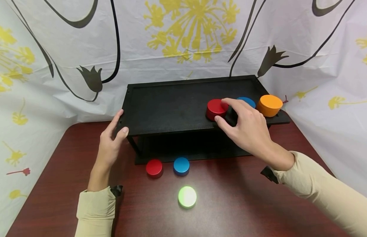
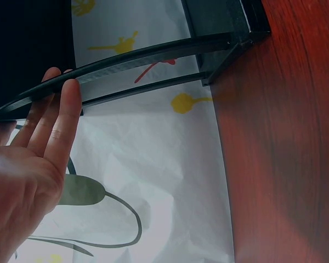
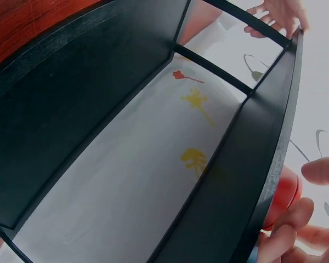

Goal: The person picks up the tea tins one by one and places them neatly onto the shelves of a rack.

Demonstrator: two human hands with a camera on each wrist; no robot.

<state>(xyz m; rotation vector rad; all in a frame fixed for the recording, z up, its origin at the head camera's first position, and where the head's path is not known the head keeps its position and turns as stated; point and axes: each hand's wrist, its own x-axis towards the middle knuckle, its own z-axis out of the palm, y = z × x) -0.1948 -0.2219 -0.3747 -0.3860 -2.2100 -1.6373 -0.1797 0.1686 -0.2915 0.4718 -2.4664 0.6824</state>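
A black two-level shelf (image 1: pixel 171 105) stands on the table, with three round pieces on its top board. My right hand (image 1: pixel 248 125) is around the red piece (image 1: pixel 216 109), thumb and index finger spread at its right side. In the right wrist view a fingertip stands a little off this red piece (image 3: pixel 285 194). Partly behind that hand sits a blue piece (image 1: pixel 247 101), and an orange piece (image 1: pixel 270 105) is at the right end. My left hand (image 1: pixel 109 144) rests at the shelf's left edge, its fingers (image 2: pixel 57 120) extended along the top board.
On the table before the shelf lie another red piece (image 1: pixel 154 168), another blue piece (image 1: pixel 181 166) and a light green piece (image 1: pixel 187 197). A white patterned cloth (image 1: pixel 177 39) hangs behind and at both sides. The dark lower board (image 1: pixel 183 143) lies beneath the top.
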